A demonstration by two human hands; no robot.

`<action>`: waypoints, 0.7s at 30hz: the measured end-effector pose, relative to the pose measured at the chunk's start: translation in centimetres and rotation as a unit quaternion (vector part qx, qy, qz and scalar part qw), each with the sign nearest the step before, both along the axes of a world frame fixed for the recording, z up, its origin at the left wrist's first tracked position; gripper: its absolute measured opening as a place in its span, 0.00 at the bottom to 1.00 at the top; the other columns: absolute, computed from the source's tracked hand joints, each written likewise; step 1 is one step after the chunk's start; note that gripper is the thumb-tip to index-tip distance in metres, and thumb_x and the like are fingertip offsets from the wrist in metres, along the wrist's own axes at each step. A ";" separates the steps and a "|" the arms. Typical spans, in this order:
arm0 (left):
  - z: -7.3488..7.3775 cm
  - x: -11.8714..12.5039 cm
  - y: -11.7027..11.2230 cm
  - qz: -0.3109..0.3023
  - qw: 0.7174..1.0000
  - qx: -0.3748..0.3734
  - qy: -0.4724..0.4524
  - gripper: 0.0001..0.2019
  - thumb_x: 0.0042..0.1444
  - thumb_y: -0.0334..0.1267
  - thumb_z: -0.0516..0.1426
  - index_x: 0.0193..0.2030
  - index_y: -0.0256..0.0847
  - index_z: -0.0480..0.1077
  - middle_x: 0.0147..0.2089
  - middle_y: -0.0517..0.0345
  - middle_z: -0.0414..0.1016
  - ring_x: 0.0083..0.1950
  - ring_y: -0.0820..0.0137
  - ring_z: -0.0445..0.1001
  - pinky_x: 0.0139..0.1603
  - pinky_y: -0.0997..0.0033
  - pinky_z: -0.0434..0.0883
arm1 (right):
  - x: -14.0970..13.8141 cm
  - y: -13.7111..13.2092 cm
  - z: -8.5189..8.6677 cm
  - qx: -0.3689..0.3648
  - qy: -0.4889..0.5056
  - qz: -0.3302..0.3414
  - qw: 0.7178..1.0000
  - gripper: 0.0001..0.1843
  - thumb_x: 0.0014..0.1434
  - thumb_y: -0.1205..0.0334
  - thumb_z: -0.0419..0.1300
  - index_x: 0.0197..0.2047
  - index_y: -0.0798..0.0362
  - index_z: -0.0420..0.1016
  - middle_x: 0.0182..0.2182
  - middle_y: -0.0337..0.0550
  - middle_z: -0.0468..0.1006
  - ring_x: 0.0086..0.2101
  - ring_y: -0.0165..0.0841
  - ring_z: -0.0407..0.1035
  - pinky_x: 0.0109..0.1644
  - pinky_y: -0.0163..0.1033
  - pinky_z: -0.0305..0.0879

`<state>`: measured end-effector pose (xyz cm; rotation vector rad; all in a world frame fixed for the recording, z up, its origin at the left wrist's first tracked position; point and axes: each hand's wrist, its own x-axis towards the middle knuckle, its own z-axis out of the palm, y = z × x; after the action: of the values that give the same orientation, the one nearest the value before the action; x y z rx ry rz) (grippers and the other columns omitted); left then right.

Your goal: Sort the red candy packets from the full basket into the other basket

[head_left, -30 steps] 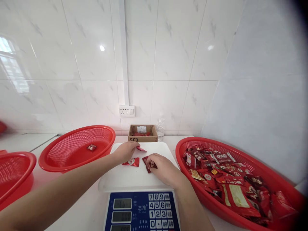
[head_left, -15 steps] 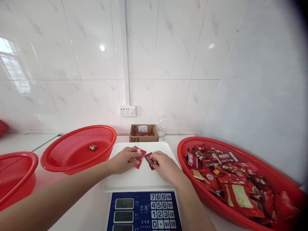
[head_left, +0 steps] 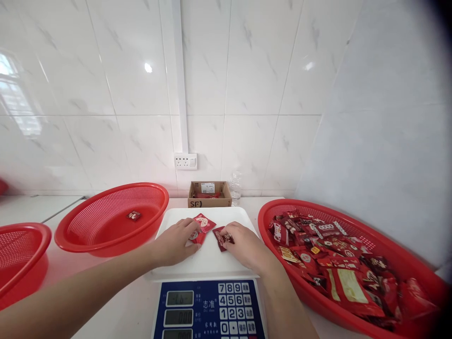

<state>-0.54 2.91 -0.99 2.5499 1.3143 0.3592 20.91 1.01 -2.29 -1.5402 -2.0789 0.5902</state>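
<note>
Both hands rest over the white weighing pan (head_left: 208, 268) of a digital scale. My left hand (head_left: 174, 242) has its curled fingers and thumb on a small red packet (head_left: 199, 238), partly hidden beneath them. Another red packet (head_left: 205, 222) with a pale print lies against it, just beyond the fingertips. My right hand (head_left: 242, 242) is closed on a dark red packet (head_left: 219, 239), thumb on the near side and fingers over its right part. The packets of the two hands lie a small gap apart. The scale's blue keypad panel (head_left: 208, 306) faces me.
On the right, a long red basket (head_left: 278, 205) holds many red packets. To the left stand a red colander basket (head_left: 88, 230) with one small packet (head_left: 133, 215) and another red basket (head_left: 21, 230). Behind the scale are a cardboard box (head_left: 212, 202) and a clear bottle (head_left: 235, 186).
My left hand has drawn back slightly to the left, showing more of the red packets. My right hand stays on the dark red packet. The view has shifted slightly.
</note>
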 end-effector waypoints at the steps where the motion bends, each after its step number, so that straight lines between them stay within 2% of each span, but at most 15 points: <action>1: 0.2 -0.1 -0.2 0.001 1.000 -0.002 0.007 0.11 0.55 0.39 0.53 0.46 0.44 0.65 0.52 0.51 0.68 0.53 0.57 0.67 0.49 0.58 0.67 | 0.0 0.0 0.0 -0.002 0.002 -0.003 1.000 0.09 0.50 0.73 0.53 0.28 0.51 0.72 0.37 0.40 0.72 0.36 0.32 0.69 0.40 0.36 0.58; 5: 0.3 -0.5 -0.6 0.019 0.999 -0.011 0.026 0.09 0.56 0.39 0.51 0.43 0.45 0.66 0.49 0.53 0.71 0.51 0.57 0.68 0.44 0.61 0.68 | -0.2 0.0 0.1 -0.003 0.004 0.000 1.000 0.09 0.51 0.73 0.53 0.28 0.51 0.71 0.38 0.40 0.72 0.36 0.32 0.68 0.39 0.36 0.57; 10: -0.1 -0.2 0.0 0.052 0.998 -0.016 0.025 0.11 0.57 0.45 0.51 0.44 0.44 0.66 0.45 0.52 0.71 0.45 0.57 0.71 0.39 0.63 0.67 | -1.0 -0.2 0.3 0.000 0.013 0.024 1.000 0.11 0.50 0.74 0.52 0.32 0.51 0.73 0.40 0.42 0.72 0.38 0.33 0.68 0.42 0.36 0.58; 16: -0.3 0.9 0.2 0.058 0.998 -0.008 0.009 0.12 0.56 0.45 0.53 0.46 0.46 0.63 0.46 0.54 0.72 0.45 0.58 0.72 0.36 0.65 0.66 | -1.1 -0.3 0.1 0.009 0.023 0.036 0.999 0.12 0.50 0.75 0.51 0.32 0.51 0.72 0.39 0.42 0.71 0.39 0.34 0.68 0.42 0.36 0.57; 21: -0.7 1.1 0.4 0.066 0.998 0.006 0.007 0.14 0.56 0.45 0.53 0.48 0.44 0.63 0.44 0.52 0.72 0.45 0.56 0.72 0.37 0.61 0.68 | -1.0 -0.1 -0.1 0.018 0.031 0.038 0.999 0.13 0.50 0.75 0.51 0.33 0.51 0.72 0.41 0.42 0.71 0.40 0.34 0.67 0.43 0.36 0.57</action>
<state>0.55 3.31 -1.66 2.4871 1.4940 0.3754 19.90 0.89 -2.35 -1.4101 -2.0970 0.6180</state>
